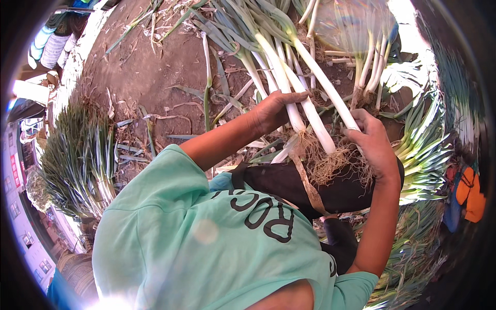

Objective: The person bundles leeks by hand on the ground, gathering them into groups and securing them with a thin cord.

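My left hand [277, 111] is closed around long green onions [319, 130], its thumb lying across their white stalks. Their shaggy roots [329, 164] hang over my dark trouser leg [274, 181]. My right hand [373, 142] grips another green onion [330, 89] by its white lower end, just above the roots. That stalk slants up and to the left, toward the green leaves [222, 26] at the top. A dry, peeled strip of leaf [308, 186] dangles from the root ends below my left hand. More white stalks lie behind my left hand.
A bundle of green onions [85, 155] stands at the left. Others [421, 150] are heaped along the right, and several stalks [374, 62] lie beyond my right hand. Leaf scraps [181, 111] litter the brown soil [124, 57]. An orange item [469, 194] sits at the far right.
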